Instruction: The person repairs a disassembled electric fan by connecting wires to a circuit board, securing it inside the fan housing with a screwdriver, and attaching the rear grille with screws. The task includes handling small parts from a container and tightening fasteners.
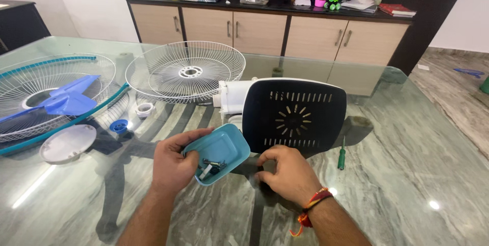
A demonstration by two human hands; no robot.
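Note:
My left hand (173,162) grips a small light-blue plastic cover (221,149), tilted, with a few metal screws lying inside it. My right hand (288,172) rests on the glass table just right of the cover, fingers curled below the fan motor housing (293,116), whose black vented back faces me; whether it pinches something small is hidden. The white motor body (232,95) sticks out to the left of the housing.
A white wire fan guard (186,72) lies behind; a second guard with a teal rim and the blue fan blade (66,100) lies at left. A round white cap (68,143), blue nut (118,126) and white ring (144,109) sit nearby. A green screwdriver (342,157) lies at right.

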